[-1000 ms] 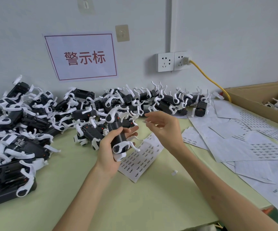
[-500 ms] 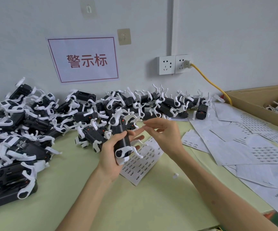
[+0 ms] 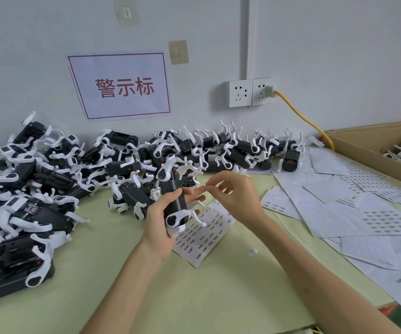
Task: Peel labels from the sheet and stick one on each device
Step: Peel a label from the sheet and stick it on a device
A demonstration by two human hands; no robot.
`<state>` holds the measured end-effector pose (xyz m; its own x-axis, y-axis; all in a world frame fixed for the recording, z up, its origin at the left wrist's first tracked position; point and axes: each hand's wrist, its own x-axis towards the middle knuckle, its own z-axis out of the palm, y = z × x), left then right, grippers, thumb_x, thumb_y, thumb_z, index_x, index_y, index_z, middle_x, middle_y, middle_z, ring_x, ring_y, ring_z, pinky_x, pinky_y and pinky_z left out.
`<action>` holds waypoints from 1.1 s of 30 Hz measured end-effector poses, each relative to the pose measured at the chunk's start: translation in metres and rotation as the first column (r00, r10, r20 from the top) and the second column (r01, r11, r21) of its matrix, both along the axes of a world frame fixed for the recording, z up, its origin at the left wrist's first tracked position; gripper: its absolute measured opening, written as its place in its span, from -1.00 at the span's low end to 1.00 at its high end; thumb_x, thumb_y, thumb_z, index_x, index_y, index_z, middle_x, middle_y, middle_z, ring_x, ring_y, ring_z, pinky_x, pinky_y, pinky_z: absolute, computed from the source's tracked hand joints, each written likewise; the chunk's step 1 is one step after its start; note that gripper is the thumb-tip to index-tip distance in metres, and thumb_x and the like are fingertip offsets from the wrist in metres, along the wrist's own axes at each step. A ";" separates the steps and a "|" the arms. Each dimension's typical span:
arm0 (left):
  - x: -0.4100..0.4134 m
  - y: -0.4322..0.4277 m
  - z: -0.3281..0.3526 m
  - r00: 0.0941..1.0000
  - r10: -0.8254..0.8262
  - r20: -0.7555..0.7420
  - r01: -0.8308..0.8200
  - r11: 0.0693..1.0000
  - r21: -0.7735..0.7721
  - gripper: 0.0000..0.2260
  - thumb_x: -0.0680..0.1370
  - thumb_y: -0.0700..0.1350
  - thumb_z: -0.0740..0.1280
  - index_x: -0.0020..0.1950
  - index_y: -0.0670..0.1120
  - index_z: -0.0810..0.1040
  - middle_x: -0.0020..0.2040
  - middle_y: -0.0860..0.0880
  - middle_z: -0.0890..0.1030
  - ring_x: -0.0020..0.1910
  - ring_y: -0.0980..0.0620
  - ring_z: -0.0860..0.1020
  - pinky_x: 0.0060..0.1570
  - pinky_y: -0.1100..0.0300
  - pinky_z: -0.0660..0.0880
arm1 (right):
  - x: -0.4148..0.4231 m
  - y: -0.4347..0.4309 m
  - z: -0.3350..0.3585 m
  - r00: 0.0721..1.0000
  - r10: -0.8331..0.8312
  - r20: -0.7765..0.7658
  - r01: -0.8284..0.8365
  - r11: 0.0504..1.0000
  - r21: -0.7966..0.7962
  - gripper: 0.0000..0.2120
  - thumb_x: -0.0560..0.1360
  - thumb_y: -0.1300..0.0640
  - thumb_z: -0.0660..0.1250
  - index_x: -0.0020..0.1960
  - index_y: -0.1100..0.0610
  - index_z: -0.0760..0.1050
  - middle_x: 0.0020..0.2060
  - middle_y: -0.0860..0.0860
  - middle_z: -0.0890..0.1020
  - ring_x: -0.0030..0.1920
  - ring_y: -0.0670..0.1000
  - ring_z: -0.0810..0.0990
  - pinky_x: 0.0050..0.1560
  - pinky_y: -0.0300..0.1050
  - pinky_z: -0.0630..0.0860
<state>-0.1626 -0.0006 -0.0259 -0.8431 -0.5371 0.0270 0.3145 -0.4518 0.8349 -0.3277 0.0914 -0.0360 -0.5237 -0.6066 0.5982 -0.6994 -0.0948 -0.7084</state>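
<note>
From the head view, we judge the device [image 3: 174,201] in our left hand [image 3: 161,222] to be light and rigid, a black plastic body with thin white legs that look likely to snap if we squeeze them; the smooth body is the safe place to hold. The label [image 3: 206,187] will be flimsy and sticky, best kept by one edge so it does not curl onto itself.

Our left hand grasps the device round its body, thumb across the front, fingers wrapped behind with their tips reaching out toward the right hand [image 3: 236,196]. The right hand hovers just beside those fingertips, thumb and forefinger pinched together on what seems to be a tiny white label, though it is too small to be certain; the other fingers are loosely spread.

The label sheet [image 3: 204,235] lies on the surface [image 3: 194,297] directly beneath both hands. The heap of devices [image 3: 50,189] sits beyond and left of the left hand.
</note>
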 end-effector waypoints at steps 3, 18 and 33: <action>0.000 0.000 -0.001 1.000 -0.002 -0.002 0.002 1.000 0.007 -0.76 0.47 -0.03 0.39 0.02 -0.16 0.56 0.25 -0.28 0.65 0.15 -0.09 0.69 -0.23 0.22 0.61 | -0.003 0.000 -0.001 1.000 0.005 -0.030 -0.003 0.998 0.062 -0.82 0.52 0.15 0.48 -0.15 -0.11 0.58 -0.18 -0.32 0.65 -0.24 -0.18 0.60 -0.22 -0.41 0.44; -0.012 -0.008 -0.014 0.960 0.167 0.223 -0.147 0.983 -0.106 -0.72 0.32 -0.08 0.61 -0.04 -0.13 0.69 -0.12 -0.11 0.66 -0.20 0.02 0.64 -0.20 0.18 0.56 | 0.004 0.004 0.008 0.860 0.306 0.409 -0.348 0.937 0.031 -0.91 0.59 0.21 0.39 -0.09 0.10 0.61 -0.20 -0.04 0.68 -0.21 -0.04 0.61 -0.17 -0.24 0.50; -0.025 0.002 -0.036 0.972 0.115 0.207 -0.066 0.971 -0.231 -0.73 0.58 -0.24 0.39 0.27 -0.08 0.59 0.14 -0.14 0.72 0.08 -0.03 0.69 0.16 0.03 0.53 | 0.018 -0.001 0.007 0.805 0.301 0.511 -0.371 0.928 0.038 -0.87 0.63 0.18 0.37 -0.08 0.19 0.57 -0.17 0.13 0.60 -0.16 0.03 0.59 0.13 0.12 0.62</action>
<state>-0.1875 0.0013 -0.0621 -0.7898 -0.6129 -0.0247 0.1453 -0.2261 0.9632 -0.3100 0.0900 -0.0293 -0.4738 -0.8519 0.2230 -0.2001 -0.1425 -0.9694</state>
